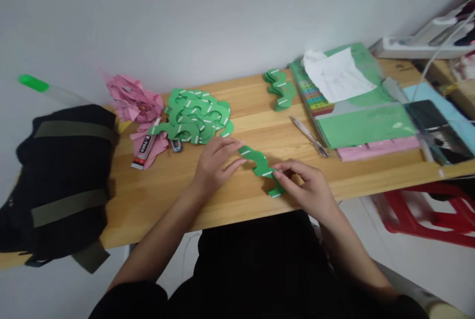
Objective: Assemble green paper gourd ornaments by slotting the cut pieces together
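A wavy green paper cutout (260, 160) with white strips on it is held above the wooden table, in front of my body. My right hand (306, 185) pinches it near its middle between thumb and fingers. At its upper left end, my left hand (217, 163) has thumb and fingertips on either side of the paper. Beyond my left hand lies a heap of similar green cutouts (200, 111) with white strips. A smaller stack of wavy green cutouts (284, 91) rests near the wall.
Crumpled pink paper (133, 99), a B-7000 glue tube (144, 151) and a black bag (70, 160) are at the left. A pen (308, 136) lies right of centre, beside green folders (363, 126) with white paper (339, 76) on top. A red stool (426, 215) stands below.
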A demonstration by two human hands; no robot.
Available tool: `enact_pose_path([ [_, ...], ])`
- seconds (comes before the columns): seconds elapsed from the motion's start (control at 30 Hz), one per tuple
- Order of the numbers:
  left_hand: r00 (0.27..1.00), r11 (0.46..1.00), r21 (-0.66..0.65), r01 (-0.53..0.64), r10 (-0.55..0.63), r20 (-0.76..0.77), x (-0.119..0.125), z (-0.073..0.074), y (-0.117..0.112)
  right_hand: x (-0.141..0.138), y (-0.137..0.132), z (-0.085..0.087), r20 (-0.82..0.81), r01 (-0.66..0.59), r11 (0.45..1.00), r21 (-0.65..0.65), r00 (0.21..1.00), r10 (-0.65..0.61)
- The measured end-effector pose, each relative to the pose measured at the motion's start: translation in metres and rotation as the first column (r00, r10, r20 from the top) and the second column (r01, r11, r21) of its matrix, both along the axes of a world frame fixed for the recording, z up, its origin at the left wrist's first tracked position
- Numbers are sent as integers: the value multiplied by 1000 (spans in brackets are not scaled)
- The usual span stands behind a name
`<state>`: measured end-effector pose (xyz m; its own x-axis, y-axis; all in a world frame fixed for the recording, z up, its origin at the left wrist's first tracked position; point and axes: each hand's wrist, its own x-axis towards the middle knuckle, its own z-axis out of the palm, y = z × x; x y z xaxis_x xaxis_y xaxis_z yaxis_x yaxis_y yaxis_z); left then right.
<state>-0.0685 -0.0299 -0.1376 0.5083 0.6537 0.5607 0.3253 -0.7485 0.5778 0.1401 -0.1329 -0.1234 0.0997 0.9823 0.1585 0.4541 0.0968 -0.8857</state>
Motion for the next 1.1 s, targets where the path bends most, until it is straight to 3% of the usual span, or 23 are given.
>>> enact_pose_path([
  [0.07, 992, 989, -126, -76, 88, 90, 5, 10, -8, -4, -5, 8, 13, 47, 995, 84, 999, -49],
  [0.1, 975, 953, -287, -95, 147, 167, 8, 16, -14, -7, -8, 13, 28, 74, 989, 128, 997, -79],
  [0.17, 935, 800, -600, 6, 207, 286, 15, 30, -26, -13, -14, 22, 36, 122, 974, 192, 991, -132],
  [0.2, 923, 722, -687, 83, 204, 326, 19, 37, -32, -16, -17, 26, 22, 139, 968, 211, 989, -147],
  [0.27, 903, 660, -734, 159, 203, 379, 26, 52, -44, -22, -23, 34, -33, 160, 963, 218, 987, -157],
  [0.4, 876, 689, -710, 148, 241, 417, 34, 71, -61, -29, -33, 46, -237, 142, 976, 168, 966, -100],
  [0.53, 864, 683, -708, 177, 237, 445, 33, 80, -71, -28, -36, 54, -479, 75, 993, 88, 878, -24],
  [0.67, 861, 627, -744, 233, 223, 457, 31, 83, -78, -26, -38, 58, -623, 26, 998, 53, 782, 13],
  [0.87, 824, 521, -760, 388, 174, 539, 32, 82, -83, -28, -41, 61, -706, -22, 1000, 2, 708, 17],
  [0.93, 823, 538, -750, 385, 167, 542, 32, 84, -85, -28, -42, 60, -711, -26, 1000, -6, 703, 14],
  [1.1, 868, 651, -694, 308, 106, 485, 30, 87, -91, -28, -43, 57, -661, 16, 999, -29, 750, -31],
])
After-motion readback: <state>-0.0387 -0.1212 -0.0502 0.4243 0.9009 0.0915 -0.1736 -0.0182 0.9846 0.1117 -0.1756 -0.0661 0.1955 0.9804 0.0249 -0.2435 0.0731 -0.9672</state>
